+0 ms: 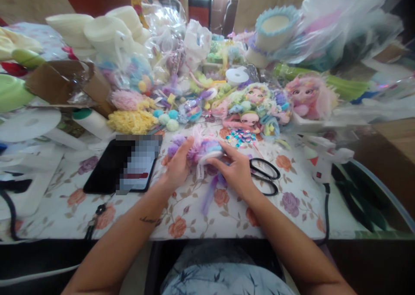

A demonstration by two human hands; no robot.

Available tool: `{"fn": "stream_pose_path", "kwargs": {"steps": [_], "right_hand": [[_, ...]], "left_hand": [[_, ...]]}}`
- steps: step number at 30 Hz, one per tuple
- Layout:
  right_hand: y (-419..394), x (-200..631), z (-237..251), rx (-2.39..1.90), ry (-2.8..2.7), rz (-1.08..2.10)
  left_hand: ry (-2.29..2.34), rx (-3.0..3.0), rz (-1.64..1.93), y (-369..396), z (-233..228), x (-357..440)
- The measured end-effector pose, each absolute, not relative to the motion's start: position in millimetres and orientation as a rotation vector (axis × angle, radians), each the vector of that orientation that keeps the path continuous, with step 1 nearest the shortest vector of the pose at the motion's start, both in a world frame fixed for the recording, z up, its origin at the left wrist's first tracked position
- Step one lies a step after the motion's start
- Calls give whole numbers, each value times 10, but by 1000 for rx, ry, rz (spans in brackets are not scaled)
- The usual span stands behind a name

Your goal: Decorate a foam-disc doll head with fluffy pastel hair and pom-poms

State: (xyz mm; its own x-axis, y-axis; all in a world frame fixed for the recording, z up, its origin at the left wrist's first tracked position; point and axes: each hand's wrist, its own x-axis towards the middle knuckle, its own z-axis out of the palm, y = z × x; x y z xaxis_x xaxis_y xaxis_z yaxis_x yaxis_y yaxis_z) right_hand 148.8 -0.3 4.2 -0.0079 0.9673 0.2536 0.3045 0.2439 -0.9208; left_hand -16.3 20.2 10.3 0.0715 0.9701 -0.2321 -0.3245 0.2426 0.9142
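Note:
Both of my hands hold a fluffy pink, purple and blue yarn craft piece (207, 147) just above the flowered tablecloth. My left hand (179, 165) grips its left side, the thumb up against pink fluff. On the other side my right hand (236, 169) pinches the edge by a white band, fingers and thumb closed round it. A purple tuft of yarn (209, 196) hangs from the piece below my right fingers. Black-handled scissors (265, 174) lie right beside my right hand, their blades hidden behind it.
A tablet or phone (106, 167) lies left of my hands. Shiny sequins (241, 137) are scattered behind them. Pompoms, yarn and doll heads (253, 94) crowd the back. At right stands a white glue gun (324, 157) with a cord. A thread cone (90, 123) is at left.

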Motion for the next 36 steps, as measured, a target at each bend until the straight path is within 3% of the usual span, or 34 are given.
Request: {"fn": "stream_pose_path", "kwargs": {"steps": [9,25,36], "right_hand": [[-19,1494,34,-1236,-1528,823],[-24,1511,91,-1273,-1505,769],[-30,1523,99,-1267,-1488,811]], "left_hand": [[1059,1009,1075,97,214,-160],[891,690,1111,134,171,-96],[895,800,1008,129,171,-192]]}}
